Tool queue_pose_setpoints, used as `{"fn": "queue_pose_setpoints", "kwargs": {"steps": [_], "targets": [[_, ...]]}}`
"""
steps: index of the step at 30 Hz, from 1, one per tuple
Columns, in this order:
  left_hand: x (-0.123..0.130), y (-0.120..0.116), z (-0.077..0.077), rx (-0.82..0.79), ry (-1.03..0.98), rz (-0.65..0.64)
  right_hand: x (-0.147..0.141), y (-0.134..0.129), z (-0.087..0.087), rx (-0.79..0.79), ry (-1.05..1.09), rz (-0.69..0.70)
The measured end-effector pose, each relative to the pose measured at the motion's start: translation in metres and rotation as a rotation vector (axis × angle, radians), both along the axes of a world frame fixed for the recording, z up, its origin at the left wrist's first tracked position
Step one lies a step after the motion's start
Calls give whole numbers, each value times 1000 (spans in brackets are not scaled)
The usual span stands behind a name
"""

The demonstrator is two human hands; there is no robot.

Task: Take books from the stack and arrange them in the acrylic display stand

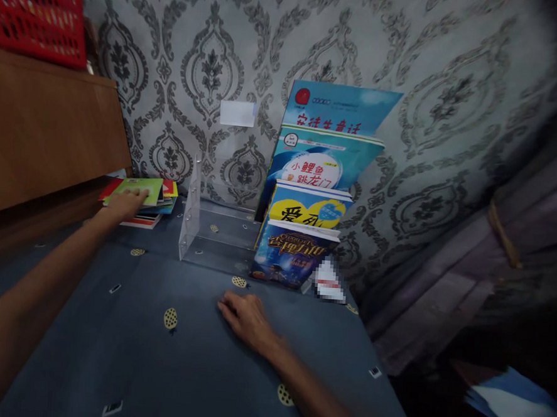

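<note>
My left hand (126, 204) reaches to the far left and lies over a green book (143, 191) on top of a small stack of books (142, 220). Its fingers are stretched out across the cover. Resting on the dark blue tablecloth (204, 348), my right hand (247, 317) has its fingers curled in, with nothing visible in them. Just beyond it stands a clear acrylic tiered book rack (191, 212). Its right side holds a dark blue book (289, 259), a yellow and blue book (307, 207), a teal book (326, 158) and a blue book (344, 102), stepped upward toward the back.
A wooden cabinet (47, 131) with a red plastic basket (35, 14) on it stands at left. Patterned wallpaper (212, 66) backs the table. At right hang a greyish curtain (447, 294) and, lower, a blurred blue and white item (516, 405). A pixelated patch sits beside the rack.
</note>
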State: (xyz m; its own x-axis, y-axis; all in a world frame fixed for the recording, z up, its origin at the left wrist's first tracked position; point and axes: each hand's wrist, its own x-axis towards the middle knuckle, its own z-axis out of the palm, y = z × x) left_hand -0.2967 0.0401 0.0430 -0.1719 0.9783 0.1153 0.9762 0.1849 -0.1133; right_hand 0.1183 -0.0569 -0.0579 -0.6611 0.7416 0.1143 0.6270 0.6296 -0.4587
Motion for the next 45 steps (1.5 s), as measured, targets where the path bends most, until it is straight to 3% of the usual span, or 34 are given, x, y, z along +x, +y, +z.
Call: {"fn": "queue_pose_setpoints", "kwargs": {"steps": [6,14,18,31,45], "targets": [[17,-20,-14,59,160,48,-1,2,-4,26,-12,-4],[57,-56,-56,180,233,49,-2,1,-2,36,-19,-12],[73,-71,-68,173,201,47,-3,0,-2,26,-9,-6],[100,-117,-84,67,205,60,-2,-1,-2,53,-20,5],[119,-152,-66,-138,254,39,-2,0,-4,62,-7,14]]}}
